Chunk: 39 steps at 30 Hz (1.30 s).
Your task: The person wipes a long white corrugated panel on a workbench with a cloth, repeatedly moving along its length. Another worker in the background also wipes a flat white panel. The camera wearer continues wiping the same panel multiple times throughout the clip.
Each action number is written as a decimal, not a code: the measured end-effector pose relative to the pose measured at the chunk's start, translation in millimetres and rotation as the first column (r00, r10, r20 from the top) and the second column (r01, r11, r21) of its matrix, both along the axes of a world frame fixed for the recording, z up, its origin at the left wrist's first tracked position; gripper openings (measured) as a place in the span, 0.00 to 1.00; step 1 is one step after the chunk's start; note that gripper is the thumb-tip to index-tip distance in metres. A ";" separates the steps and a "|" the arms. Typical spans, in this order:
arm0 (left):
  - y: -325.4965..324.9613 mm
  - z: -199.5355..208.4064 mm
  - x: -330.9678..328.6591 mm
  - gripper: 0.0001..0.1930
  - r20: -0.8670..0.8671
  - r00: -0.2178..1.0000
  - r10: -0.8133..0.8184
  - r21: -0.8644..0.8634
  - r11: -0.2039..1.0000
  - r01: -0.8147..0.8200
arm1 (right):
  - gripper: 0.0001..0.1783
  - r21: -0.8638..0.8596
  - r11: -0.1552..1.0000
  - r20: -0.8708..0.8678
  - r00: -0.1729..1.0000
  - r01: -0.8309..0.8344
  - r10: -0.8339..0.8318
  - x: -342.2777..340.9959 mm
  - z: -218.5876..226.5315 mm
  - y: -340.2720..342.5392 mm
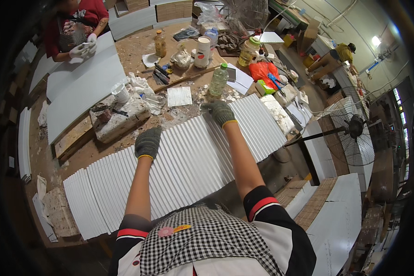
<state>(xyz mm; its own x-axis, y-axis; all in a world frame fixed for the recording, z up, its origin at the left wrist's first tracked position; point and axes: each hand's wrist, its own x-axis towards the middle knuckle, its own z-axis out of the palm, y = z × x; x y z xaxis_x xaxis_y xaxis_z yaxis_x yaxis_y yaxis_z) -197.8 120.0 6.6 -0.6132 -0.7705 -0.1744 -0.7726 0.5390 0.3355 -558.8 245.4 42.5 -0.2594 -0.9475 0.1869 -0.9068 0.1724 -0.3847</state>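
Observation:
Many long white strips lie side by side in a wide row in front of me, ridged like a washboard. My left hand, in a dark grey knitted glove with a yellow cuff, is closed over the far ends of the strips, left of the row's middle. Farther right, my right hand, gloved the same way, bends over the far edge with one digit pointing left. The fingertips of both hands are mostly hidden. A green-capped clear bottle stands just beyond my right hand.
Beyond the row, a stained worktable holds a white paper sheet, a crusted white block, pens, a white canister and a red bag. A co-worker handles something beside white panels. Right stands a fan.

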 end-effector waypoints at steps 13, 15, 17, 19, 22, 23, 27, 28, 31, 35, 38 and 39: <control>5.0 12.1 -1.6 0.34 0.003 1.000 0.027 0.038 0.999 -0.027 | 0.10 0.240 0.964 0.012 0.994 -0.111 0.111 71.5 82.4 252.2; 4.1 18.0 -4.9 0.34 0.020 0.997 0.078 0.076 0.994 -0.080 | 0.15 0.432 0.900 -0.018 0.997 -0.055 0.069 78.6 96.0 291.0; 3.1 24.7 -7.3 0.34 -0.001 0.998 0.063 0.066 0.996 -0.063 | 0.20 0.277 0.958 0.140 0.989 -0.079 0.041 86.2 99.0 308.0; 6.6 28.3 -5.1 0.33 -0.013 0.998 0.054 0.062 0.997 -0.053 | 0.22 0.251 0.967 0.160 0.987 -0.050 0.009 90.0 92.2 295.5; 7.6 28.8 -6.0 0.33 -0.025 0.996 0.082 0.041 0.996 -0.081 | 0.16 0.106 0.993 -0.024 0.999 -0.043 0.046 79.8 70.5 229.1; 7.6 27.9 -5.7 0.33 -0.013 0.996 0.084 0.048 0.995 -0.083 | 0.13 0.055 0.998 -0.071 0.996 -0.042 0.046 74.9 61.0 197.5; 6.2 23.6 -4.3 0.32 0.025 1.000 0.000 0.016 1.000 -0.001 | 0.13 0.087 0.996 -0.082 0.997 -0.001 0.009 39.8 26.9 59.9; 5.7 22.9 -4.1 0.32 -0.001 1.000 0.003 0.009 1.000 -0.003 | 0.16 0.150 0.988 -0.090 0.996 0.036 -0.023 35.0 21.5 29.8; 6.5 19.8 -1.4 0.31 0.064 0.998 -0.011 0.002 1.000 0.011 | 0.16 0.098 0.995 -0.102 0.994 0.035 -0.025 27.3 20.4 -19.0; 6.1 11.2 0.6 0.31 -0.068 0.998 -0.012 -0.071 0.997 0.007 | 0.15 0.171 0.985 -0.103 0.995 0.033 -0.015 44.7 34.6 25.5; 2.2 11.7 -1.2 0.32 -0.045 0.999 -0.021 0.017 1.000 0.022 | 0.19 0.163 0.986 -0.107 0.994 0.041 -0.024 81.7 45.0 123.2; 5.5 13.8 -1.4 0.31 -0.100 0.993 0.067 0.030 0.997 -0.064 | 0.18 0.116 0.990 -0.125 0.990 0.075 -0.060 96.7 52.9 167.3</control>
